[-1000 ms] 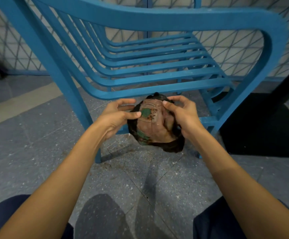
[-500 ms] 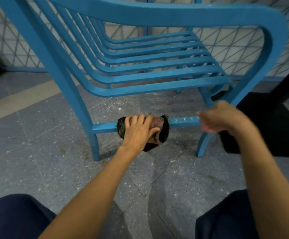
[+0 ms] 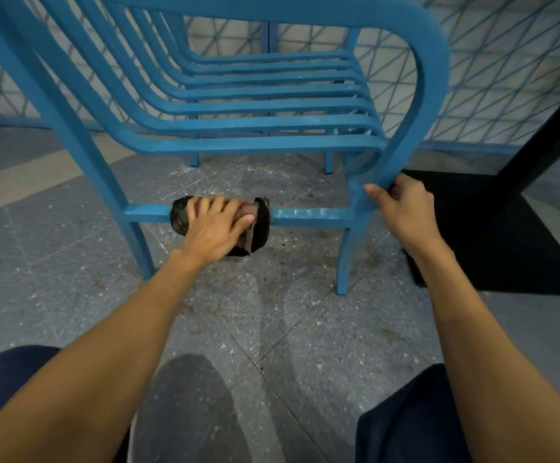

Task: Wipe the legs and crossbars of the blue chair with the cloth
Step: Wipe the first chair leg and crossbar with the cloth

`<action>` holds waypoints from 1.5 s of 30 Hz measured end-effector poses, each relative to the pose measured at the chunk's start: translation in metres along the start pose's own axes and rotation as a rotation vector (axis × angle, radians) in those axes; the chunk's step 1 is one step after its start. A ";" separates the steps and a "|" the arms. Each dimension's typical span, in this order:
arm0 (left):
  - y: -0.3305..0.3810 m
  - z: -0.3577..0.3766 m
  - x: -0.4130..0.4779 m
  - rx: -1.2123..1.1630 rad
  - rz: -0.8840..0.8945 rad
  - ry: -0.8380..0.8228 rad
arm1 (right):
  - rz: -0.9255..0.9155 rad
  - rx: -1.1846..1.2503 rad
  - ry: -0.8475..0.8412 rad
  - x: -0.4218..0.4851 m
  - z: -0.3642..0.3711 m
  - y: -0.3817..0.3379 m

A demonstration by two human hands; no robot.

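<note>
A blue slatted chair [image 3: 265,125] stands in front of me on the floor. Its low front crossbar [image 3: 312,213] runs between the two near legs. A dark, brownish cloth [image 3: 258,225] is wrapped over the middle-left of that crossbar. My left hand [image 3: 215,228] lies on top of the cloth, fingers spread, pressing it against the bar. My right hand [image 3: 402,208] is closed around the right near leg [image 3: 345,262] where it meets the crossbar.
The speckled grey floor [image 3: 271,315] shows brown dirt specks under the chair. A black mat [image 3: 492,242] and a dark slanted post [image 3: 546,135] lie to the right. A patterned wall stands behind the chair. My knees sit at the bottom corners.
The cloth went from both hands down onto the crossbar under my left hand. My right hand let go of it and took hold of the chair's right leg.
</note>
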State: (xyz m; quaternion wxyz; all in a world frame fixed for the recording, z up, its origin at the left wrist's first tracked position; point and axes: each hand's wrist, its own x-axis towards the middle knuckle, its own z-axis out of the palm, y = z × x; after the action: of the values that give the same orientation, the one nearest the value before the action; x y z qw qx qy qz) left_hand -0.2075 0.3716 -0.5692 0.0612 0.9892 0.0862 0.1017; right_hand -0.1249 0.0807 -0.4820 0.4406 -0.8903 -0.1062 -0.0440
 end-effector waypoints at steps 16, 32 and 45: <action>-0.011 -0.007 -0.005 -0.003 0.003 -0.033 | -0.009 0.039 -0.011 0.005 0.004 0.006; 0.076 0.023 0.015 0.208 0.413 0.102 | -0.023 -0.008 -0.023 0.005 0.006 0.005; 0.144 0.010 0.049 0.012 0.149 0.044 | -0.042 0.024 -0.027 0.009 0.006 0.010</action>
State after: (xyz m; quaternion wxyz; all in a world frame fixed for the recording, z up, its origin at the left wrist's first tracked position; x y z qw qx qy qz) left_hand -0.1356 0.2393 -0.5493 0.0458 0.9907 0.0144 0.1270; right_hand -0.1139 0.0814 -0.4918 0.4488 -0.8831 -0.1311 -0.0399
